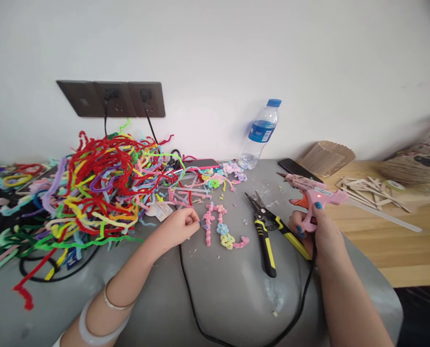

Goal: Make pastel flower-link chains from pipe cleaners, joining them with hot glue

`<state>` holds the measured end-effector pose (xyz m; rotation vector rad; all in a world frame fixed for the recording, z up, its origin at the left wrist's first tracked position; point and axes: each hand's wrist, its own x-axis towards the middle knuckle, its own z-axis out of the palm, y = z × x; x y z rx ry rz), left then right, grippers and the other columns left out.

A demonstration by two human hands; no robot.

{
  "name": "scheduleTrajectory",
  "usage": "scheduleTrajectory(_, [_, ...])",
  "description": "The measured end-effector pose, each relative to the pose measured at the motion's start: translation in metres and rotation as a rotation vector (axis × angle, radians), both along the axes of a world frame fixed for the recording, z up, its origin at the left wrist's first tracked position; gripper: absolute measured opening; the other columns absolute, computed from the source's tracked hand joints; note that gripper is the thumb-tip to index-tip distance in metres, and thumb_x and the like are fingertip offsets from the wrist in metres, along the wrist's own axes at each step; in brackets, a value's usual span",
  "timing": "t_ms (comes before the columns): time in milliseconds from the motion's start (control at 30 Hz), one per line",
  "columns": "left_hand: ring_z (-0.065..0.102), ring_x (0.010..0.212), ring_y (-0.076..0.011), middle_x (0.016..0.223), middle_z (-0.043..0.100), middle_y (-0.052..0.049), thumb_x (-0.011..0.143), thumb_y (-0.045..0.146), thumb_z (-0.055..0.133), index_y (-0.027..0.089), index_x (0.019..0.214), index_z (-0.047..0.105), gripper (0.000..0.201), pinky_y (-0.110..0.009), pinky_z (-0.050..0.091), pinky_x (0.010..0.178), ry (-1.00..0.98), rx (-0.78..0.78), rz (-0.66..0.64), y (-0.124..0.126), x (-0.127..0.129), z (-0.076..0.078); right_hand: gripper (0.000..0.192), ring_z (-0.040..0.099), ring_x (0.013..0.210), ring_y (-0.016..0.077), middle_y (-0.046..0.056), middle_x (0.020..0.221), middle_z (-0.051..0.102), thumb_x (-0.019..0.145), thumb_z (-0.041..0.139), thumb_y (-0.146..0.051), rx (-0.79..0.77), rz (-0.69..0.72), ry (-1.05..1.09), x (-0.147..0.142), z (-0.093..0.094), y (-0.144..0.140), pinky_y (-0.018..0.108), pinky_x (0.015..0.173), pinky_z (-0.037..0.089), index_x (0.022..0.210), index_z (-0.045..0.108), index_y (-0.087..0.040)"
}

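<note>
My right hand (318, 231) grips a pink hot glue gun (314, 193), its nozzle pointing left and a small red light showing on its body. Its black cord (189, 289) loops across the grey table (229, 299). My left hand (180, 224) rests on the table with fingers curled, fingertips touching the left end of a pastel pipe-cleaner piece (222, 229) made of pink stems and small flowers. Whether it pinches anything is hard to tell. Yellow-and-black pliers (267, 231) lie open between the hands.
A big tangle of coloured pipe cleaners (99, 188) covers the left. More small pastel flowers (225, 173), a pink-edged phone (200, 164), a water bottle (260, 135) and a black phone (296, 168) sit at the back. Wooden sticks (370, 188) lie on the wooden surface to the right. Wall sockets (117, 99) are behind.
</note>
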<state>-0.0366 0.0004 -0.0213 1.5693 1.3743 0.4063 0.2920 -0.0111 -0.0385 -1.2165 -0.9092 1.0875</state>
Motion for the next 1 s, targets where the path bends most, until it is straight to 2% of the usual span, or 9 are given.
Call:
scheduleTrajectory(133, [0.039, 0.049, -0.0104, 0.054, 0.040, 0.009, 0.079, 0.030, 0.053, 0.020, 0.082, 0.052, 0.010, -0.021, 0.027, 0.048, -0.048, 0.020, -0.009, 0.000, -0.002, -0.001, 0.041, 0.030, 0.037, 0.0103, -0.003, 0.046, 0.045, 0.085, 0.057, -0.060, -0.044, 0.059, 0.127, 0.012, -0.007, 0.011, 0.026, 0.042, 0.024, 0.092, 0.066, -0.021])
scheduleTrajectory(300, [0.032, 0.053, -0.0093, 0.057, 0.030, 0.009, 0.081, 0.027, 0.054, 0.018, 0.081, 0.057, 0.009, -0.021, 0.025, 0.053, -0.099, 0.242, -0.043, -0.001, -0.002, 0.005, 0.040, 0.029, 0.038, 0.0109, -0.005, 0.048, 0.039, 0.083, 0.060, -0.059, -0.012, 0.062, 0.180, 0.022, -0.012, 0.014, 0.028, 0.044, 0.026, 0.088, 0.068, -0.021])
scheduleTrajectory(500, [0.034, 0.055, -0.0098, 0.058, 0.029, 0.008, 0.085, 0.023, 0.055, 0.019, 0.083, 0.066, 0.012, -0.022, 0.028, 0.058, 0.071, 0.520, -0.131, 0.000, -0.007, 0.008, 0.041, 0.028, 0.038, 0.0112, -0.005, 0.048, 0.038, 0.083, 0.059, -0.060, -0.009, 0.058, 0.185, 0.023, -0.013, 0.011, 0.029, 0.045, 0.025, 0.090, 0.068, -0.021])
scheduleTrajectory(667, [0.039, 0.055, -0.0111, 0.057, 0.032, 0.007, 0.087, 0.019, 0.052, 0.023, 0.091, 0.070, 0.019, -0.022, 0.030, 0.060, 0.154, 0.540, -0.234, -0.001, -0.007, 0.003, 0.041, 0.028, 0.037, 0.0106, -0.004, 0.047, 0.042, 0.087, 0.054, -0.060, -0.023, 0.051, 0.209, 0.020, -0.012, 0.010, 0.028, 0.044, 0.023, 0.092, 0.068, -0.021])
scheduleTrajectory(733, [0.043, 0.056, -0.0115, 0.057, 0.037, 0.006, 0.088, 0.018, 0.052, 0.024, 0.092, 0.070, 0.019, -0.022, 0.032, 0.060, 0.193, 0.548, -0.264, -0.002, -0.005, 0.001, 0.042, 0.029, 0.037, 0.0106, -0.004, 0.047, 0.042, 0.087, 0.053, -0.061, -0.030, 0.064, 0.198, 0.020, -0.013, 0.009, 0.028, 0.043, 0.024, 0.093, 0.067, -0.021])
scheduleTrajectory(833, [0.050, 0.058, -0.0124, 0.061, 0.050, 0.005, 0.091, 0.018, 0.051, 0.024, 0.095, 0.069, 0.019, -0.023, 0.035, 0.063, 0.248, 0.572, -0.288, -0.004, -0.001, 0.000, 0.042, 0.030, 0.036, 0.0111, -0.004, 0.046, 0.042, 0.085, 0.056, -0.061, -0.025, 0.074, 0.180, 0.022, -0.014, 0.010, 0.028, 0.041, 0.024, 0.093, 0.066, -0.021])
scheduleTrajectory(1000, [0.062, 0.069, -0.0151, 0.081, 0.070, 0.001, 0.095, 0.019, 0.050, 0.024, 0.099, 0.067, 0.019, -0.024, 0.039, 0.067, 0.323, 0.622, -0.319, -0.004, 0.002, 0.000, 0.043, 0.031, 0.037, 0.0118, -0.004, 0.045, 0.044, 0.084, 0.058, -0.062, -0.022, 0.074, 0.181, 0.021, -0.014, 0.010, 0.027, 0.041, 0.024, 0.095, 0.066, -0.020])
